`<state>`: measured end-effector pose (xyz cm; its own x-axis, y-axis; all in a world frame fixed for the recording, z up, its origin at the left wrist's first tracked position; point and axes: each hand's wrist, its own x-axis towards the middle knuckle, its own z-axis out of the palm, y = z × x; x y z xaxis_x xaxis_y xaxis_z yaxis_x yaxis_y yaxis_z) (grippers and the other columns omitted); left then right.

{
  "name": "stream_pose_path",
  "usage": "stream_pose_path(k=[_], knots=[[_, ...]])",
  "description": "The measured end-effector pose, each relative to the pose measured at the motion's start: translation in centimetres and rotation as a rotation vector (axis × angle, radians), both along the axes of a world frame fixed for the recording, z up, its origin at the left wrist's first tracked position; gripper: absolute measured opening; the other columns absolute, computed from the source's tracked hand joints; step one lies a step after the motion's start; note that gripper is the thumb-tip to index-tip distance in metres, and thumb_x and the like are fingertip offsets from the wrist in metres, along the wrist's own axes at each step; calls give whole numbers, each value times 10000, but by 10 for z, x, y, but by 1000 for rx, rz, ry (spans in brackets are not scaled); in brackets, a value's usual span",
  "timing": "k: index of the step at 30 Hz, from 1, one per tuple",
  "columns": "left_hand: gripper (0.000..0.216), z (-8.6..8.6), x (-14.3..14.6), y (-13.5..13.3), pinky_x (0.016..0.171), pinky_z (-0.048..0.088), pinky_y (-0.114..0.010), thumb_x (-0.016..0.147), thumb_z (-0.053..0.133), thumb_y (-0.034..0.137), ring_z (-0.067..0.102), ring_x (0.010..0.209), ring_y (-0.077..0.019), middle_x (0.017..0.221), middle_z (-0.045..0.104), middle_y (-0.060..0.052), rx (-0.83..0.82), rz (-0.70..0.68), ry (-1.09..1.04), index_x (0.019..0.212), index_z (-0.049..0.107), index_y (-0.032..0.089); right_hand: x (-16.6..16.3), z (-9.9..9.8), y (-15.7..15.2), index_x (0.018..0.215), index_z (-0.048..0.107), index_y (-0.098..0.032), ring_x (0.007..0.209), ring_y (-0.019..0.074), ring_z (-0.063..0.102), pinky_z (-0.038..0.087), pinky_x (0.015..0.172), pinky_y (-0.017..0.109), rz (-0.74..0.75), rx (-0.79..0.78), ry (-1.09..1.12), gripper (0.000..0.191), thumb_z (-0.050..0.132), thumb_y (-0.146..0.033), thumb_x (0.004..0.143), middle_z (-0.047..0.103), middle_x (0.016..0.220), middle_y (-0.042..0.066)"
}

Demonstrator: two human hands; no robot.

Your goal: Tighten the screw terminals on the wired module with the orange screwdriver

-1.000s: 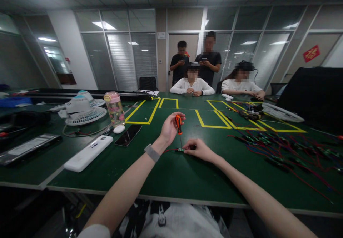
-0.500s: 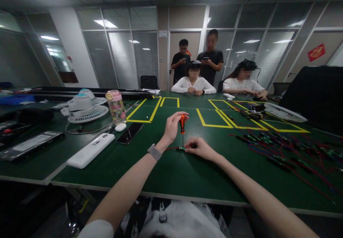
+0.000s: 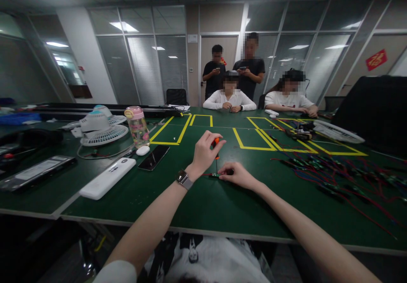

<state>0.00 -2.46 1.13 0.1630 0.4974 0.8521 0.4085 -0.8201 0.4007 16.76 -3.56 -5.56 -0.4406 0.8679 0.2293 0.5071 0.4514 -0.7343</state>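
My left hand (image 3: 205,151) is closed round the orange and black handle of a screwdriver (image 3: 217,141). The tool stands upright, and its thin shaft runs down to a small green circuit board (image 3: 214,175) lying on the table. A red wire leaves the board on its left side. With fingers pinched, my right hand (image 3: 237,175) holds the board's right end. Whatever lies under the tip is too small to make out.
Tangled wired circuit boards (image 3: 330,172) spread over the right of the green table (image 3: 197,211). On the left are a black phone (image 3: 154,158), a white power bank (image 3: 108,178), a pink-lidded bottle (image 3: 137,126) and fans (image 3: 103,130). Two people sit opposite; two stand behind.
My left hand has turned round the screwdriver handle, its wrist rolling so the watch face now shows and the fingers cover more of the handle. My right hand stays at the board.
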Motion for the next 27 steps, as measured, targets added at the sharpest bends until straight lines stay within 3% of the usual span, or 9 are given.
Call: stream_pose_path(k=[6,10,16,21,24,27], knots=[[306,0,5,-6,844,424,-289,955,309,220,542,957,-168,1032,563,-79,-6,-87,-5,1104,574,189,0,0,0,837,725,-148,653,136,563,449,611,249,4,8,-6,166,678,-257,722,640,724,34],[283,-1,6,-6,825,430,-296,943,373,258,549,909,-171,997,575,-73,16,-66,64,1149,558,200,0,-1,0,826,722,-148,638,132,561,451,608,249,7,13,4,154,679,-250,719,634,709,28],[242,-3,1,-5,752,432,-301,902,468,337,539,830,-187,904,579,-73,105,38,212,1035,608,191,0,-2,1,821,721,-150,653,139,567,455,618,255,8,3,14,161,683,-264,713,638,718,27],[342,1,4,-9,866,429,-312,939,312,195,558,968,-184,1061,593,-88,40,-97,120,1185,550,194,0,-2,1,828,721,-139,647,141,564,449,617,260,1,4,10,173,682,-258,710,642,714,32],[294,2,8,-9,833,443,-289,922,409,212,565,900,-160,999,600,-60,-14,-146,16,1170,568,211,0,-1,1,840,720,-141,662,143,570,453,629,261,2,-7,9,178,682,-258,712,645,729,35],[222,1,10,-8,751,445,-273,838,592,290,531,778,-147,850,556,-26,-28,-63,-53,1042,636,214,0,0,0,837,721,-145,673,145,575,456,637,262,4,-9,13,177,684,-264,713,647,738,35]])
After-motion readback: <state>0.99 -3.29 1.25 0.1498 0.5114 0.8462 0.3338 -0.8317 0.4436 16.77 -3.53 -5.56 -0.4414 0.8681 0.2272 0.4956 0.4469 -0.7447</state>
